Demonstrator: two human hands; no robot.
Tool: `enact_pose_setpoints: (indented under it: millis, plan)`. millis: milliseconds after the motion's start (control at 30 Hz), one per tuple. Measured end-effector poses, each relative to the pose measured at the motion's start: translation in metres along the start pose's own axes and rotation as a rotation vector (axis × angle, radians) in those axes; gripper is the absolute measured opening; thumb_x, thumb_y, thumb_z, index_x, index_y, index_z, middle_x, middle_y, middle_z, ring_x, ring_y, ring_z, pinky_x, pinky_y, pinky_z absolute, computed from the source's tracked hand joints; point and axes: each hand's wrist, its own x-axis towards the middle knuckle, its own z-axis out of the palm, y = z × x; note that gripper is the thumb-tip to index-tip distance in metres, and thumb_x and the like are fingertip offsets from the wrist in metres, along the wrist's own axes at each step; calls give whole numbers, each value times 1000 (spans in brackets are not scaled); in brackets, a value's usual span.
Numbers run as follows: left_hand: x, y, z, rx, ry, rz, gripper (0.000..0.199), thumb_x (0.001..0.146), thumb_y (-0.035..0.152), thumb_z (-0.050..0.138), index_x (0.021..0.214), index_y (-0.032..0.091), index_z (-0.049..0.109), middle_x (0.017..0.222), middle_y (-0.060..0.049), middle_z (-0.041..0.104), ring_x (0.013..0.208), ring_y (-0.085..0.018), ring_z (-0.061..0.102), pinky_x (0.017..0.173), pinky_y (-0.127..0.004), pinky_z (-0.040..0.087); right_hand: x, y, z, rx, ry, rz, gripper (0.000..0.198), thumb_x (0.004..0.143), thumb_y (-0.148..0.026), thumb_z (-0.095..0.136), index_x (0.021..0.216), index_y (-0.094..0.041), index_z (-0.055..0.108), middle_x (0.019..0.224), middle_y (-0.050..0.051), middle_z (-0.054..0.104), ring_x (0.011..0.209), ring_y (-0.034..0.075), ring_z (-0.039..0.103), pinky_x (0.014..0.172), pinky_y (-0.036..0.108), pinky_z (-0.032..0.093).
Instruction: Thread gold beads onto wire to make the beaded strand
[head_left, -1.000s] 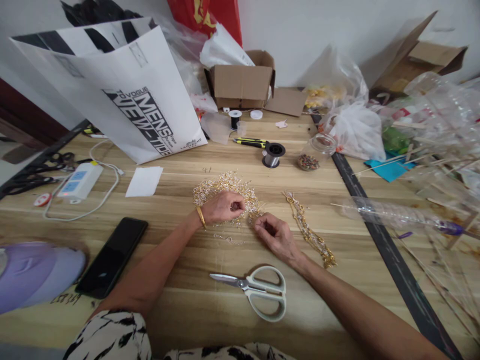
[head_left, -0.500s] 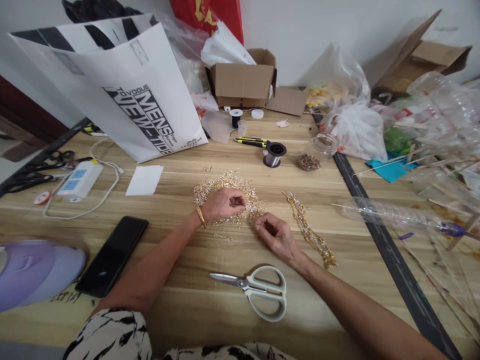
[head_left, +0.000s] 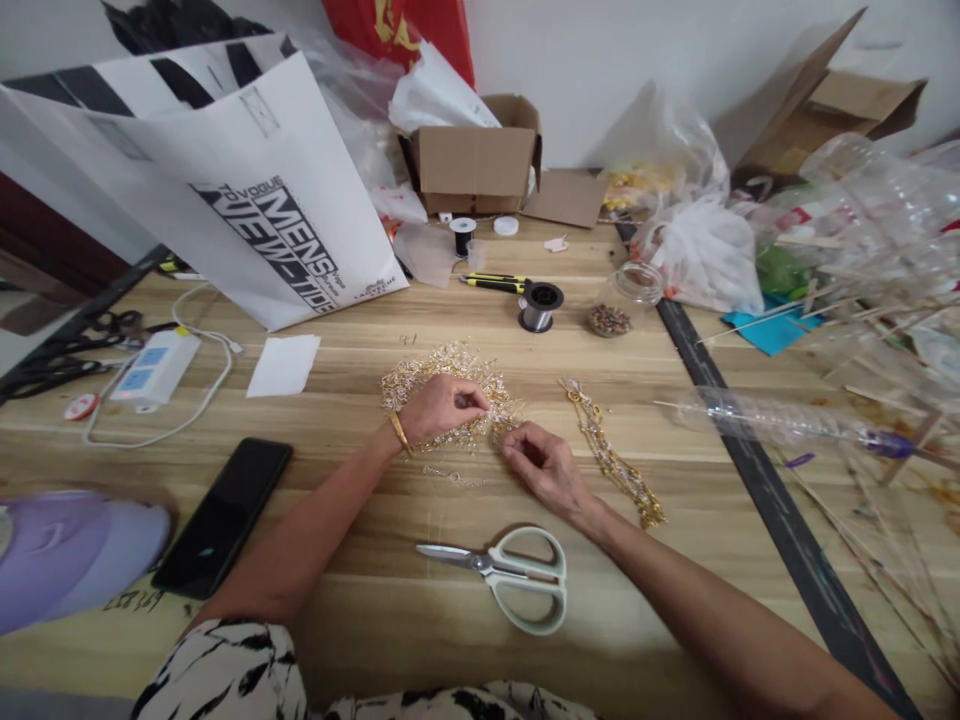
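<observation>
A heap of gold and clear beaded strands [head_left: 457,362] lies mid-table. Over its front part rests my left hand [head_left: 442,408], thumb and fingertips pinched together at the heap's right side; what they pinch is too small to make out. My right hand [head_left: 547,470] is just beside it to the right, fingers curled and pinched near the strand ends, their contents hidden. A short chain [head_left: 455,478] lies in front of the heap. Farther right lies a bundle of gold beaded chains [head_left: 611,455]. Pale-handled scissors [head_left: 525,580] lie nearest to me, blades pointing left.
Behind the heap are a wire spool [head_left: 540,306], a yellow-black cutter [head_left: 491,284] and a jar of beads [head_left: 611,318]. At left are a phone [head_left: 225,515], a paper sheet [head_left: 283,365] and a white paper bag [head_left: 247,190]. Thin sticks and a plastic-wrapped rod [head_left: 787,420] extend at right.
The view has shifted slightly. My left fingertips have closed a little more and point further right, and both hands remain at the beaded heap.
</observation>
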Motion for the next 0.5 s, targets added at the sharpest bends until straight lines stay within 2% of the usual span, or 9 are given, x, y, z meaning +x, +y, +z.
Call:
enact_pose_setpoints:
  millis: [267, 500]
  plan:
    - [1, 7, 0, -48, -49, 33, 7, 71, 17, 66, 73, 12, 70, 72, -5, 72, 66, -13, 66, 63, -22, 50, 0, 0, 0, 17, 1, 6, 11, 84, -24, 54, 78, -15, 57, 64, 0, 50, 56, 11, 43, 50, 22, 32]
    - [-8, 3, 11, -44, 36, 2, 7, 72, 17, 65, 73, 11, 69, 72, -5, 71, 65, -13, 64, 65, -23, 50, 0, 0, 0, 34, -1, -1, 12, 84, -26, 54, 77, -16, 56, 63, -1, 48, 56, 11, 42, 50, 22, 32]
